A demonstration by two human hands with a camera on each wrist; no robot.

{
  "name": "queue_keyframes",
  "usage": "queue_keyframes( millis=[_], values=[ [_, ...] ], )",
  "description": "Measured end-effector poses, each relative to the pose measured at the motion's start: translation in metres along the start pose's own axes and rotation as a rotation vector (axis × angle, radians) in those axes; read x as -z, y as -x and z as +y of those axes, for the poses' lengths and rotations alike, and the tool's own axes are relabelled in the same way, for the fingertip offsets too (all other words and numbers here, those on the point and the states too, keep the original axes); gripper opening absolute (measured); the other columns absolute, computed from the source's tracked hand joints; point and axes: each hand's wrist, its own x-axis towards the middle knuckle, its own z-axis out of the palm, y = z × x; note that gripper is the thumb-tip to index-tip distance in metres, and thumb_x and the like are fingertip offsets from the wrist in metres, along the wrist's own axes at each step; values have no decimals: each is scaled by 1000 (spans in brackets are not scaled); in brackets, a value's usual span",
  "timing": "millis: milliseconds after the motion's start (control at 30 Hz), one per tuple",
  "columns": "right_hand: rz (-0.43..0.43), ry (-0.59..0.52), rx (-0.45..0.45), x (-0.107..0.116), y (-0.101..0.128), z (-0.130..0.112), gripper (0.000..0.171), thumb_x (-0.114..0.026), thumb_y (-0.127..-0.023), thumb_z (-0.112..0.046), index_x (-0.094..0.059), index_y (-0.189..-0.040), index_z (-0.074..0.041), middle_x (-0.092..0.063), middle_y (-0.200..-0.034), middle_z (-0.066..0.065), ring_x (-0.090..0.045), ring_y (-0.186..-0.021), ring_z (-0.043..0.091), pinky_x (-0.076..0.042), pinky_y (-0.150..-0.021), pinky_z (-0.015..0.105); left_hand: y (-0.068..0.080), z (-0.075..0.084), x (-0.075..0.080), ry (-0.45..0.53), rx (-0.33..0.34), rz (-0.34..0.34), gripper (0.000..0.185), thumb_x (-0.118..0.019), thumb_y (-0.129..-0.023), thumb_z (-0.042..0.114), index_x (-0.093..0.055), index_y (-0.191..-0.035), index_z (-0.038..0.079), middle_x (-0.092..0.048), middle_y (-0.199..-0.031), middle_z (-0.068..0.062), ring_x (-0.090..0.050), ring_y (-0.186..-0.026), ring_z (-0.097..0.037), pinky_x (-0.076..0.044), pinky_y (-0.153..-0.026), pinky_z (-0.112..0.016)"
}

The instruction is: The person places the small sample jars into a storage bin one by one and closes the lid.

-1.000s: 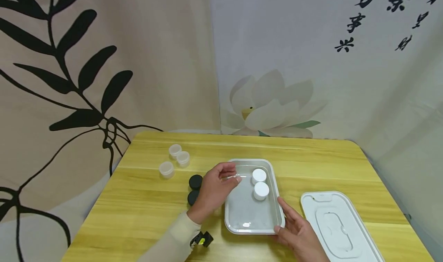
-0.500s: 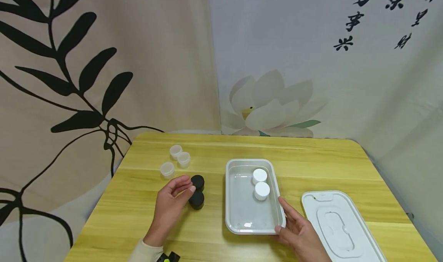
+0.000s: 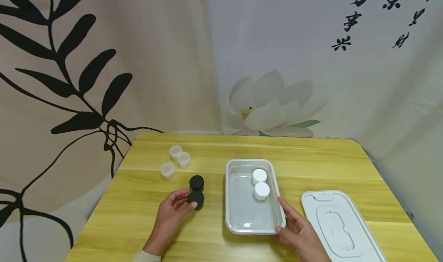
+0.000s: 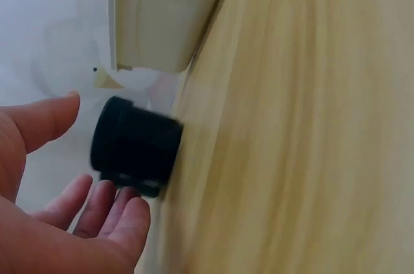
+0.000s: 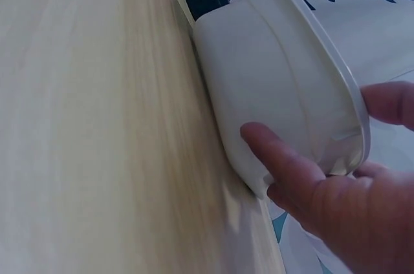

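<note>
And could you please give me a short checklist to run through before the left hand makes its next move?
1. Tray steadied: ok, the right hand grips its right side.
2. Tray uncovered: ok, the lid lies to its right.
3. White containers upright in the tray: ok, both.
4. Left hand at the near black container: ok.
5. Left-hand grip closed: not ok, the left wrist view shows the thumb apart.
6. Near black container separate from the far black container: cannot tell.
</note>
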Motion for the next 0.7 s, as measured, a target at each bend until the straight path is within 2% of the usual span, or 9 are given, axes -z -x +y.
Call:
queue_keyframes(
  millis=[333, 700],
  values=[
    [-13, 9, -1, 1, 2, -2, 85, -62, -103, -1, -11, -170, -8, -46, -156, -29, -55, -138, 7, -60, -101, 48, -3, -7, -4, 21, 14, -46, 58, -85, -86, -1, -62, -139, -1, -64, -140, -19, -66, -121, -19, -55, -96, -15],
    [17, 19, -24, 1, 2, -1, 87, -65, -101, -3, -14, -171, -12, -44, -158, -26, -55, -137, 4, -60, -101, 48, -2, -7, -5, 10, 23, -70, 58, -84, -87, 0, -61, -140, -1, -64, -141, -19, -62, -130, -29, -55, -97, -16]
  ],
)
